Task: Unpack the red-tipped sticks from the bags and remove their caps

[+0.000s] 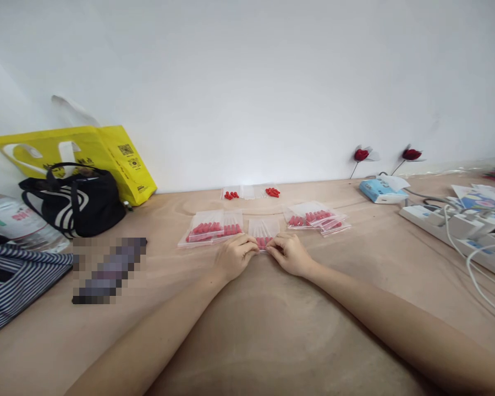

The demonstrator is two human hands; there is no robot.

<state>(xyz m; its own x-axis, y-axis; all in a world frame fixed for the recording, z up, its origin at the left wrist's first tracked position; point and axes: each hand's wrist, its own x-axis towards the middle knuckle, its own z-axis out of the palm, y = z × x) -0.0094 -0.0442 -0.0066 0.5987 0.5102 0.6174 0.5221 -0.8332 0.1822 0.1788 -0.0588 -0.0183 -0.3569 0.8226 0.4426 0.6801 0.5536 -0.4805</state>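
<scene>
Along the far edge of the surface (268,324) stands a white wall (247,99), a yellow bag (137,165) near its left corner; forearms (181,313) extend from the near edge, left grip (234,257) and right grip (291,253) pinching a clear packet (264,226) of red pieces (263,242) short of the far edge's middle

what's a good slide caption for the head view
Left hand and right hand at the near edge of a clear bag of red pieces, similar bags on either side.
</scene>
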